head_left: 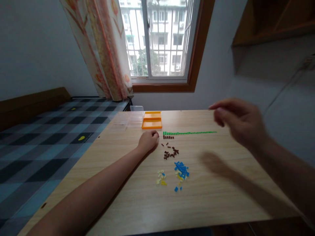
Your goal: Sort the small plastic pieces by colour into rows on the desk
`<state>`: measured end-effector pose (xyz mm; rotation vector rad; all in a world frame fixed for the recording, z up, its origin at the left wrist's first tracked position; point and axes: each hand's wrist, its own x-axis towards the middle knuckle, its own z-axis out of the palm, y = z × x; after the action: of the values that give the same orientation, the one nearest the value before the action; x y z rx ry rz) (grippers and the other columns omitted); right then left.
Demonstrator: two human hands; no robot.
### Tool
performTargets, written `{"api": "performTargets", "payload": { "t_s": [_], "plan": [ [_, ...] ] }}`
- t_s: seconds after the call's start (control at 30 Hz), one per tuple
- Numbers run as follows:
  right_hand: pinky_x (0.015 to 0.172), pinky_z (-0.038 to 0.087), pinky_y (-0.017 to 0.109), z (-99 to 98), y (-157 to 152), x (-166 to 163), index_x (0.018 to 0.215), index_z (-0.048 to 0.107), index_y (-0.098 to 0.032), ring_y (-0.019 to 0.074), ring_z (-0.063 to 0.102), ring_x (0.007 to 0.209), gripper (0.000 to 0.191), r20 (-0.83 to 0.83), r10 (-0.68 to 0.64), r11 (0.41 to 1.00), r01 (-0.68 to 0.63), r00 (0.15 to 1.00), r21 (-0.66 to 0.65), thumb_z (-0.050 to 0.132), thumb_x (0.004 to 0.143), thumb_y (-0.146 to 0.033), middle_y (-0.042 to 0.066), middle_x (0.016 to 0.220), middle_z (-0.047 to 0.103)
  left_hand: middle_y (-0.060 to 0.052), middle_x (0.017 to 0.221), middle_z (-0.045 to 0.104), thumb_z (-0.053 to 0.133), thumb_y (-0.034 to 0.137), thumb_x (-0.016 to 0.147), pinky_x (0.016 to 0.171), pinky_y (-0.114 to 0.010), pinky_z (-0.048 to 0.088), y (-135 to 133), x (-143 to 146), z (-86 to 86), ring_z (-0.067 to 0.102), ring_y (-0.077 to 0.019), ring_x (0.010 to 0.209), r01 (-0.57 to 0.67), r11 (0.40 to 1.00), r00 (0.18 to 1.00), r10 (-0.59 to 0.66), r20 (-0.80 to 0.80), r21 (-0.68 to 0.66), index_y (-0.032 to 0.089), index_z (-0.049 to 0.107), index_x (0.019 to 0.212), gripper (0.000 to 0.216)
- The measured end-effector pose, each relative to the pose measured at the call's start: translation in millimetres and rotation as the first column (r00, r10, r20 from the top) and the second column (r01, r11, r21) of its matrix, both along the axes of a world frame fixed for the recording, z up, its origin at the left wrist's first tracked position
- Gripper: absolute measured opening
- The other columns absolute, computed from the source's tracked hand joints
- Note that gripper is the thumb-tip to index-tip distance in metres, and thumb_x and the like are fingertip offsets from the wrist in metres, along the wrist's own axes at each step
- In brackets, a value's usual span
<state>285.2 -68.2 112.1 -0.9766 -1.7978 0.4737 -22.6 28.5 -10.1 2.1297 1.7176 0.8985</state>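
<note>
My left hand (149,140) rests on the table, closed, its fingertips pressed together beside the left end of the brick rows; anything inside is too small to make out. My right hand (240,121) is raised above the right side of the table, slightly blurred, with the index finger stretched out and no held thing visible. A long row of small green bricks (188,133) runs across the table, with a short row of brown bricks (168,137) just nearer. Loose brown bricks (171,152) lie scattered closer to me.
Nearer still are a pile of blue bricks (181,169), a few yellow pieces (163,183) and pale cream pieces (160,174). An orange tray (152,128) and a clear plastic case (123,120) stand at the back left. A checked bed (49,144) adjoins the table's left edge.
</note>
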Motion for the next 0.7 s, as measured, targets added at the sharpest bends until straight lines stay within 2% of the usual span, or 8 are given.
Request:
{"api": "performTargets", "payload": {
  "t_s": [0.07,0.13,0.2,0.3,0.47,0.7],
  "plan": [
    [0.058,0.043,0.027,-20.1,9.4,-12.3,0.107,0.074,-0.017,0.0125,0.054,0.061,0.021,0.142,0.038,0.999,-0.035,0.989,-0.021,0.059,0.096,-0.027,0.003,0.076,0.066,-0.005,0.077,0.075,0.049,0.021,0.081,0.072,-0.029,0.048,0.3,-0.6,0.1,0.066,-0.0215,0.076,0.006,1.000,1.000,-0.006,0.002,0.007,0.020,0.074,0.073,0.026],
    [0.056,0.039,0.027,-46.0,22.0,-25.7,0.106,0.077,-0.016,0.0120,0.050,0.056,0.025,0.310,0.123,0.992,-0.104,0.943,-0.077,0.056,0.092,-0.021,0.002,0.069,0.066,-0.005,0.077,0.075,0.049,0.021,0.081,0.073,-0.029,0.048,0.6,-1.2,0.2,0.066,-0.0215,0.076,0.011,1.000,1.000,-0.011,0.005,0.013,0.020,0.073,0.072,0.026],
    [0.062,0.042,0.027,-70.0,33.5,-37.7,0.111,0.077,-0.017,0.0134,0.055,0.062,0.034,0.408,0.197,0.979,-0.158,0.891,-0.128,0.051,0.090,-0.016,0.005,0.079,0.072,-0.005,0.077,0.075,0.048,0.021,0.081,0.073,-0.029,0.048,1.0,-1.7,0.0,0.067,-0.0214,0.077,0.018,1.000,1.000,-0.018,0.009,0.018,0.019,0.073,0.072,0.026],
    [0.071,0.046,0.029,-93.3,44.9,-51.7,0.113,0.077,-0.016,0.0162,0.063,0.075,0.039,0.437,0.245,0.965,-0.177,0.865,-0.192,0.048,0.087,-0.012,0.009,0.098,0.077,-0.005,0.077,0.074,0.049,0.021,0.081,0.072,-0.029,0.047,1.6,-2.3,-0.5,0.066,-0.0212,0.076,0.031,0.999,0.999,-0.031,0.013,0.020,0.019,0.073,0.072,0.026],
    [0.073,0.047,0.027,-106.3,59.1,-66.5,0.111,0.080,-0.017,0.0172,0.065,0.077,0.040,0.441,0.285,0.946,-0.176,0.851,-0.271,0.050,0.084,-0.011,0.009,0.094,0.078,-0.005,0.076,0.074,0.048,0.020,0.081,0.073,-0.028,0.047,1.8,-2.6,-0.2,0.066,-0.0204,0.075,0.048,0.999,0.999,-0.048,0.018,0.023,0.019,0.072,0.070,0.026],
    [0.068,0.045,0.024,-112.7,78.1,-81.5,0.112,0.080,-0.018,0.0148,0.063,0.069,0.040,0.489,0.311,0.945,-0.212,0.815,-0.249,0.052,0.084,-0.010,0.006,0.085,0.077,-0.005,0.075,0.073,0.048,0.019,0.081,0.072,-0.028,0.046,2.2,-2.0,0.2,0.065,-0.0200,0.074,0.045,0.999,0.999,-0.046,0.024,0.018,0.017,0.072,0.071,0.026]
  ]
}}
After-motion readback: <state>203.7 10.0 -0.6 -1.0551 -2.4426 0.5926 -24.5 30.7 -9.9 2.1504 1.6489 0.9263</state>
